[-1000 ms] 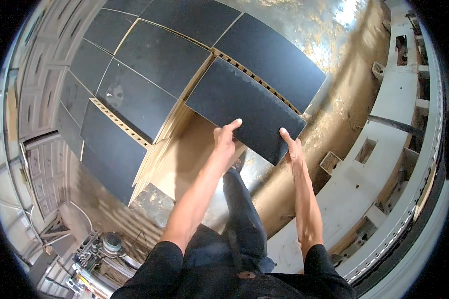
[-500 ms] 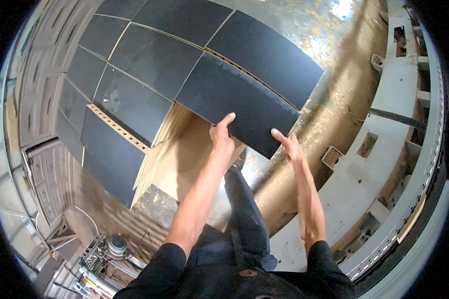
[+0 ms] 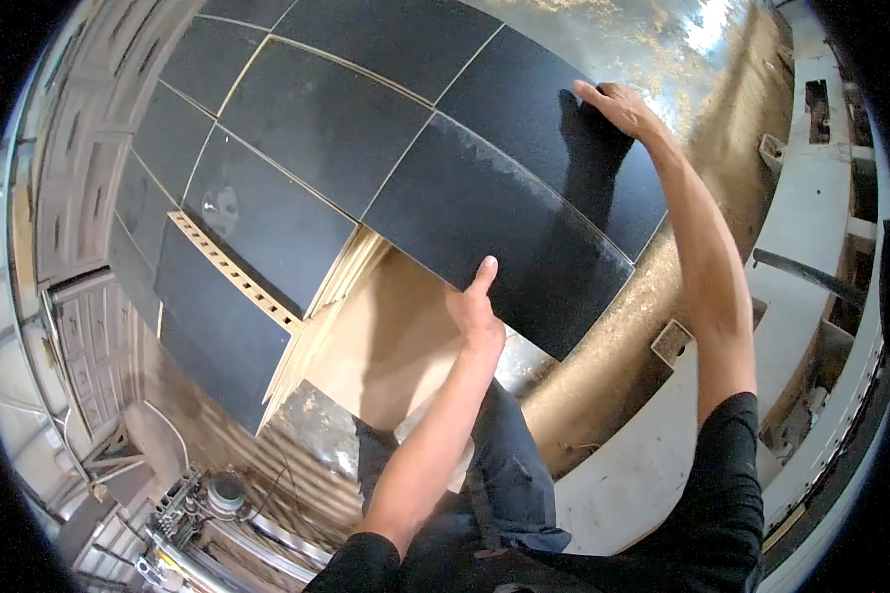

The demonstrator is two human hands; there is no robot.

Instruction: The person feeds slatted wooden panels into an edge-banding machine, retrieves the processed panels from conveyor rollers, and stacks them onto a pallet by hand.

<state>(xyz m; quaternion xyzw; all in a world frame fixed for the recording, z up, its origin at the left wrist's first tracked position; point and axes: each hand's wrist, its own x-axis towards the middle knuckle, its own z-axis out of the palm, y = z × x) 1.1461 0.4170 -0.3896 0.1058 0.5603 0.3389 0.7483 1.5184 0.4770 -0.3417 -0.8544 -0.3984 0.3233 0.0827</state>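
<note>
A large black rectangular tile (image 3: 485,227) is held up against a surface covered with matching black tiles (image 3: 316,119). My left hand (image 3: 473,301) presses its near lower edge, thumb pointing up along the tile. My right hand (image 3: 618,107) lies flat on the neighbouring black tile (image 3: 544,119) by the held tile's far upper edge, arm stretched out. A bare tan patch (image 3: 386,336) of the surface shows just below the tile, beside the left hand.
A perforated pale strip (image 3: 232,269) borders a tile at the left. Shiny foil-like covering (image 3: 653,40) spreads at the top right. A white beam with cut-outs (image 3: 811,208) runs down the right. A machine with cables (image 3: 218,494) stands at lower left.
The tile has been lifted and pushed farther up against the tiled surface. My right hand slid from its lower corner to its far upper edge; my left hand stays on the lower edge.
</note>
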